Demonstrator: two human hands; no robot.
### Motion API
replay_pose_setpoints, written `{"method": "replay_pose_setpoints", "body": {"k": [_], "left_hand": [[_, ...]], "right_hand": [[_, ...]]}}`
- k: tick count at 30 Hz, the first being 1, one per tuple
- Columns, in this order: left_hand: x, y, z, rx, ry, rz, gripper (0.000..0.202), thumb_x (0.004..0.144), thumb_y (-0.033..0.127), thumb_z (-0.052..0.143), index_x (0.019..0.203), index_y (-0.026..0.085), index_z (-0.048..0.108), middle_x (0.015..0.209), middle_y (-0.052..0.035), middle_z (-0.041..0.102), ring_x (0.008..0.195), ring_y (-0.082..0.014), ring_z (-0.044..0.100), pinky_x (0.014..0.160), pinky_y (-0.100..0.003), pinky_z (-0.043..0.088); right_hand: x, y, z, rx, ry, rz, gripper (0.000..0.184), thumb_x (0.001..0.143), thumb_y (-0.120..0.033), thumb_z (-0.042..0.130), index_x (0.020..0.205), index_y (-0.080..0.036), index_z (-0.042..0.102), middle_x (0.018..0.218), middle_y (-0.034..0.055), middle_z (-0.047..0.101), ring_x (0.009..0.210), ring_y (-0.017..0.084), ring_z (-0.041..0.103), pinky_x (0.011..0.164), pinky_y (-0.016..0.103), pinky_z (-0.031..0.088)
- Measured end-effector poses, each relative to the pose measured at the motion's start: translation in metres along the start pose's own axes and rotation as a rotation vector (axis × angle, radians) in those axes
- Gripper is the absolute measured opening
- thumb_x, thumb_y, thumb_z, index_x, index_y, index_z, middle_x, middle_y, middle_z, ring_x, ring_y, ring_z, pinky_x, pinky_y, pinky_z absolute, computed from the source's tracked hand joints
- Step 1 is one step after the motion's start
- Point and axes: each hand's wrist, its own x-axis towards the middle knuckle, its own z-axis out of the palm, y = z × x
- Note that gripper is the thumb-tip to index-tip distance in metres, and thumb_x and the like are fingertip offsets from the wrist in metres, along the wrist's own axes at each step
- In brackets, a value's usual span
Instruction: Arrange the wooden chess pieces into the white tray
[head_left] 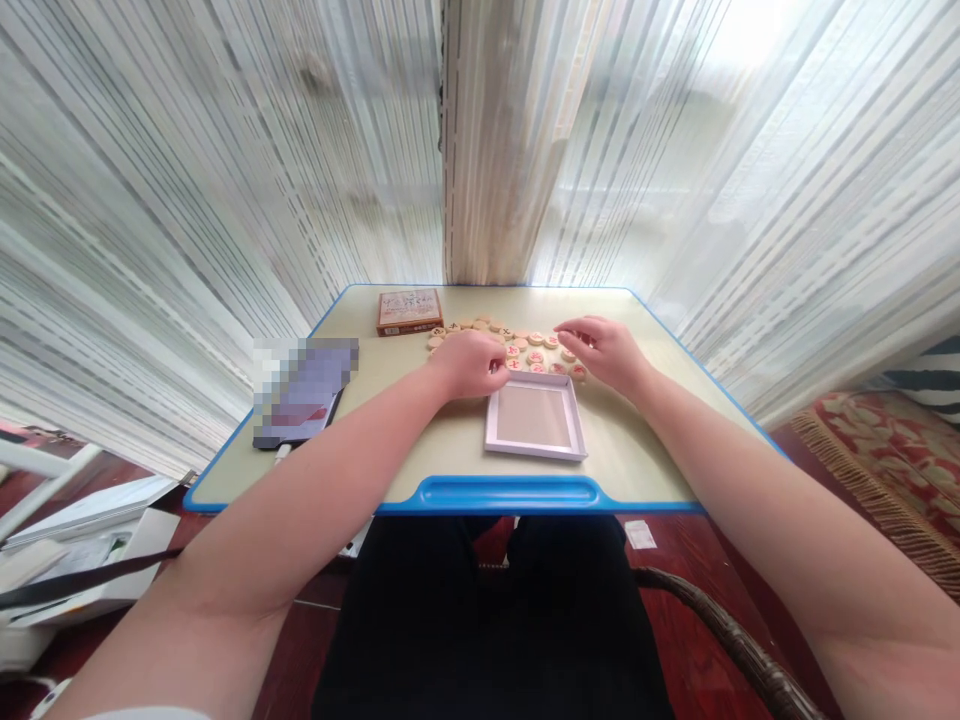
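Note:
Round wooden xiangqi pieces (535, 357), many with red characters, lie in a loose cluster across the middle of the table. My left hand (472, 362) is closed, its fingers curled beside the far left corner of an open shallow box tray (579, 425). Whatever it may hold is hidden by the fingers. Over the right end of the cluster is my right hand (604, 350), palm down, thumb and fingers apart and close to several pieces. Whether its fingertips touch a piece I cannot tell. The inside of the tray shows a bare brownish bottom.
A printed brown box (410, 312) sits at the back left of the pale table (637, 465), which has a blue rim. Left of my forearm lies a tablet or phone (309, 390), partly blurred out, with a white plug at its near end. Striped string curtains hang behind.

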Motion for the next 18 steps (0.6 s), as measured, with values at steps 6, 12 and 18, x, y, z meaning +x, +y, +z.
{"method": "replay_pose_setpoints", "body": {"k": [6,12,18], "left_hand": [[0.001,-0.006,0.003,-0.004,-0.009,-0.010,0.020,0.070,0.025,0.049,0.056,0.016,0.060,0.062,-0.0048,0.060,0.064,-0.0166,0.051,0.056,-0.029,0.033],[0.001,-0.012,0.000,-0.060,-0.040,-0.040,0.017,0.068,0.025,0.050,0.055,0.016,0.058,0.061,-0.0036,0.059,0.062,-0.0159,0.050,0.059,-0.029,0.035],[0.002,-0.015,0.000,-0.068,-0.041,-0.028,0.018,0.067,0.025,0.050,0.052,0.017,0.054,0.057,-0.0022,0.057,0.058,-0.0149,0.047,0.056,-0.029,0.033]], "right_hand": [[-0.001,-0.002,-0.001,0.067,-0.024,-0.008,0.032,0.077,-0.037,0.056,0.098,-0.016,0.069,0.078,0.0063,0.065,0.067,0.016,0.055,0.062,0.030,0.045],[-0.007,-0.025,0.003,0.141,-0.099,-0.048,0.026,0.077,-0.034,0.056,0.096,-0.018,0.066,0.076,0.0036,0.066,0.067,0.015,0.057,0.064,0.029,0.046],[-0.013,-0.049,0.009,0.108,-0.288,-0.202,0.021,0.078,-0.033,0.059,0.095,-0.022,0.061,0.082,0.0031,0.066,0.075,0.016,0.059,0.074,0.031,0.045]]}}
